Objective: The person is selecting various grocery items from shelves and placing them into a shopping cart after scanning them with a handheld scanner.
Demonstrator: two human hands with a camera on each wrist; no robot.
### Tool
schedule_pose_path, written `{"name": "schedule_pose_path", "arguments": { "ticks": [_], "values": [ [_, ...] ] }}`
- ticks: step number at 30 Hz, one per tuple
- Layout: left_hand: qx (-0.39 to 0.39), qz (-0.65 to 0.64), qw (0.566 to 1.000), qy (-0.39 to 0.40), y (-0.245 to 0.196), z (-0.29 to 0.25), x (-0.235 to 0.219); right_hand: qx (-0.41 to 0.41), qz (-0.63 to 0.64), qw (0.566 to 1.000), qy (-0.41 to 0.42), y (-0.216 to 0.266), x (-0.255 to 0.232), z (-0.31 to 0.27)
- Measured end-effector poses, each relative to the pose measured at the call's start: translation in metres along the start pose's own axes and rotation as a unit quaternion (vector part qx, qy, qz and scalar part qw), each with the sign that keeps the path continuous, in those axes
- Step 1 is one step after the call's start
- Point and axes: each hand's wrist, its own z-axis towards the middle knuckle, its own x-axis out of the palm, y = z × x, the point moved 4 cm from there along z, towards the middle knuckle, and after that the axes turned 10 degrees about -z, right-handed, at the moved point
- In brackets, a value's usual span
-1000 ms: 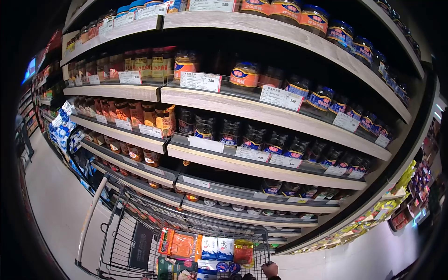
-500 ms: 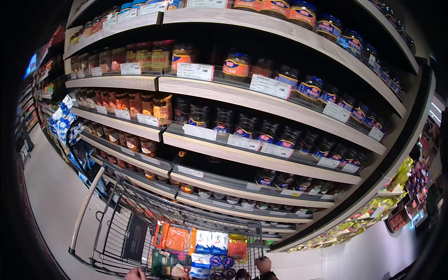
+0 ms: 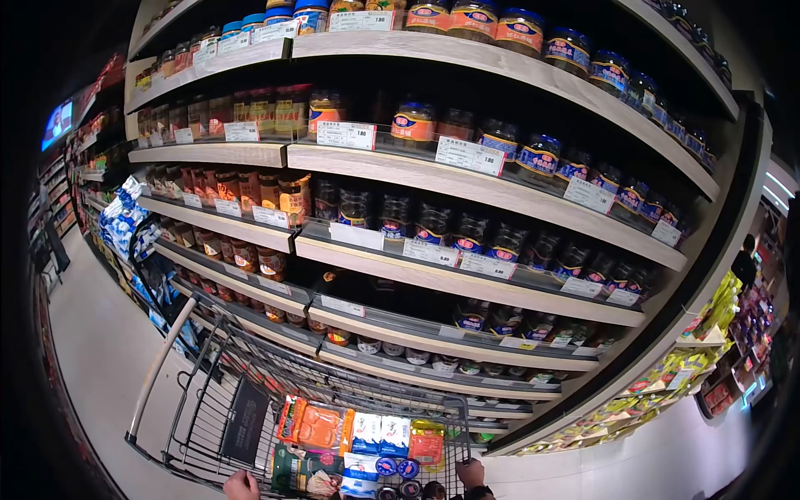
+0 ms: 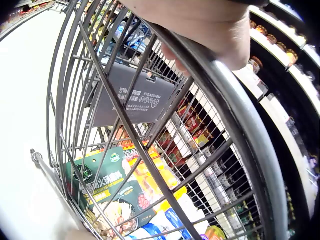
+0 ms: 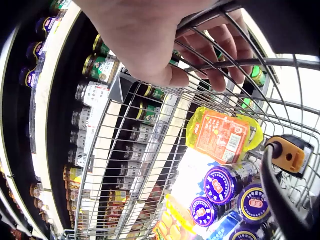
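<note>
My left hand [image 3: 242,486] grips the rim of the shopping cart [image 3: 171,337] at the near side. In the left wrist view its fingers [image 4: 172,57] curl under the dark bar. The right hand [image 3: 471,472] holds the cart's right end; from the right wrist its fingers [image 5: 227,45] hook over the top wire. Inside the cart lie an orange packet [image 3: 320,427], white-and-blue packets [image 3: 367,433], a dark green packet [image 4: 115,175] and a red-orange pack with yellow edges [image 5: 220,135]. Several jars with purple lids [image 5: 220,185] stand beside them.
Shelves [image 3: 467,187] of jars [image 3: 413,122] with price tags [image 3: 471,155] rise just beyond the cart. Blue-and-white bags [image 3: 125,212] are stacked at the left, by the aisle floor [image 3: 79,325]. Yellow packets [image 3: 667,379] hang on the shelf end at the right.
My left hand has come into view at the bottom, on the cart's near rim. The right hand keeps hold of the cart's right end. Cart and shelves have shifted slightly in view.
</note>
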Motion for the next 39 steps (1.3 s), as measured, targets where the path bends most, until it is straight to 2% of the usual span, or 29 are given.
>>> {"name": "schedule_pose_path", "arguments": {
  "ticks": [8, 14, 18, 21, 24, 26, 30, 39],
  "values": [
    [0.004, -0.014, 1.0, -0.001, -0.005, 0.004, -0.001, 0.007, 0.022, 1.0, -0.001, 0.005, -0.002, 0.002],
    [0.014, -0.023, 1.0, -0.013, -0.011, 0.002, 0.0, -0.006, 0.036, 0.999, 0.007, -0.012, 0.003, 0.011],
    [-0.007, -0.015, 1.0, -0.004, -0.005, 0.001, 0.005, -0.02, 0.048, 0.998, 0.02, -0.006, 0.0, 0.01],
    [-0.023, -0.011, 1.0, 0.018, -0.011, 0.004, 0.001, 0.007, 0.033, 0.999, 0.025, 0.004, -0.005, 0.004],
    [-0.023, 0.002, 1.0, 0.002, -0.008, 0.005, 0.01, 0.001, 0.036, 0.999, 0.007, -0.001, -0.008, 0.009],
    [-0.044, -0.006, 0.999, 0.025, -0.003, 0.0, 0.008, -0.026, 0.053, 0.997, 0.043, -0.008, 0.004, 0.01],
    [-0.037, -0.014, 0.999, 0.023, -0.005, -0.003, 0.007, -0.017, 0.016, 0.999, 0.022, -0.003, -0.004, 0.003],
    [-0.011, -0.015, 1.0, -0.002, -0.007, 0.003, 0.008, -0.017, 0.006, 0.999, 0.032, 0.006, -0.009, 0.007]
  ]
}}
